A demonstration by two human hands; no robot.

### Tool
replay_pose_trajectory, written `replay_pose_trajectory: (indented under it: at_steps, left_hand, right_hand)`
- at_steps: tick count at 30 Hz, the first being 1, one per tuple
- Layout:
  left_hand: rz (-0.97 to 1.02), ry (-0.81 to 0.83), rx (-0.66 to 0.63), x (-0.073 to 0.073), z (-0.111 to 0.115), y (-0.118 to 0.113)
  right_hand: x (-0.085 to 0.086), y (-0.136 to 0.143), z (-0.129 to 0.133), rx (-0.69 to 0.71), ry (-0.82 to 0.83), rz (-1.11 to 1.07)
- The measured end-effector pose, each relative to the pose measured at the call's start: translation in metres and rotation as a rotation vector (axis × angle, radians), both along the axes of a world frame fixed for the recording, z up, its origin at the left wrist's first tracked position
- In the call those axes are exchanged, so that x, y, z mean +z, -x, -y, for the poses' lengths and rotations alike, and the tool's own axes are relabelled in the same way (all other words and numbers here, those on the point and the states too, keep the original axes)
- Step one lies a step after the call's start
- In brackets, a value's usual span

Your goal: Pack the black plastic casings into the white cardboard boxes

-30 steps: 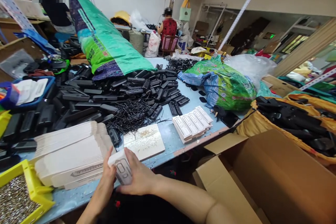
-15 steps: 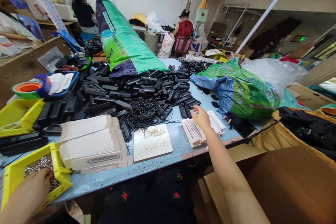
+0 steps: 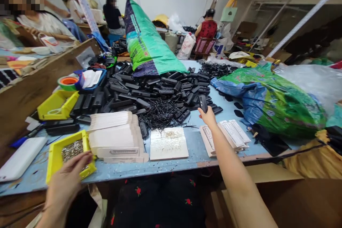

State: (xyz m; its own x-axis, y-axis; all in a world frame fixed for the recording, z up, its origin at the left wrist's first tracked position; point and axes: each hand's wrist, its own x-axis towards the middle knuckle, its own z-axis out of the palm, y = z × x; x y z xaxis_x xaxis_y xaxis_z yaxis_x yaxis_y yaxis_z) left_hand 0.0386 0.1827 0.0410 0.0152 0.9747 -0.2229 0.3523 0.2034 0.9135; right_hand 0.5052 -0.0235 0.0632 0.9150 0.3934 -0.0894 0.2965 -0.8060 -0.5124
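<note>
My right hand (image 3: 208, 115) grips an oblong black plastic case (image 3: 203, 102), holding it up over the right part of the blue table. Just below that hand lie flat white printed boxes (image 3: 233, 133). On the other side, my left hand (image 3: 71, 169) is over the near edge of a yellow bin (image 3: 55, 160) filled with small shiny metal pieces (image 3: 72, 150). Its fingertips are pinched together; what is between them is too small to make out. Between my hands a white board (image 3: 169, 149) with tiny metal bits on it lies beside a stack of folded white cartons (image 3: 113, 135).
Many black cases (image 3: 128, 91) and a heap of thin black rods (image 3: 160, 112) cover the table's middle. A tall green sack (image 3: 152, 46) leans behind them; a green-blue bag (image 3: 278, 103) lies right. An open cardboard box (image 3: 299, 196) stands below. Other people sit beyond.
My right hand has picked up a black case from the table. My left hand has risen out of the metal pieces to the bin's edge. The view has turned left.
</note>
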Motion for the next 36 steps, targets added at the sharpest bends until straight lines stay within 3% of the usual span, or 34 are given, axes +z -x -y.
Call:
replay_pose_trajectory:
  at_steps: [2,4,6,10,13,19,24,29,31,33,36]
  left_hand:
    - [0.32,0.167,-0.104,-0.006,0.035,-0.033]
    - [0.514,0.334,-0.195,-0.012,0.067,-0.068]
    - [0.647,0.431,-0.25,-0.016,0.092,-0.096]
    - [0.702,0.459,-0.296,-0.016,0.12,-0.12]
    - [0.674,0.396,-0.321,-0.015,0.124,-0.12]
    - [0.641,0.333,-0.415,-0.012,0.122,-0.122]
    - [0.785,0.393,-0.336,-0.007,0.128,-0.129]
    - [0.696,0.227,-0.372,-0.016,0.136,-0.131]
    - [0.524,0.079,-0.475,-0.024,0.129,-0.121]
    - [0.24,-0.214,-0.586,-0.035,0.11,-0.103]
    - [-0.265,-0.686,-0.676,-0.053,0.068,-0.067]
  right_hand:
    - [-0.005,0.038,0.003,0.176,-0.202,-0.057]
    - [-0.01,0.082,0.003,0.386,-0.479,-0.278]
    - [-0.011,0.127,-0.001,0.471,-0.807,-0.558]
    - [-0.001,0.197,-0.02,0.238,-1.448,-0.821]
    - [0.003,0.222,-0.035,0.072,-1.665,-0.826]
    - [-0.002,0.228,-0.045,-0.087,-1.709,-0.847]
    - [-0.004,0.226,-0.046,-0.134,-1.648,-0.79]
    - [-0.006,0.228,-0.045,-0.15,-1.635,-0.827]
    - [-0.011,0.226,-0.038,-0.088,-1.608,-0.787]
    - [-0.02,0.217,-0.027,0.03,-1.548,-0.607]
    - [-0.04,0.193,-0.013,0.28,-1.258,-0.333]
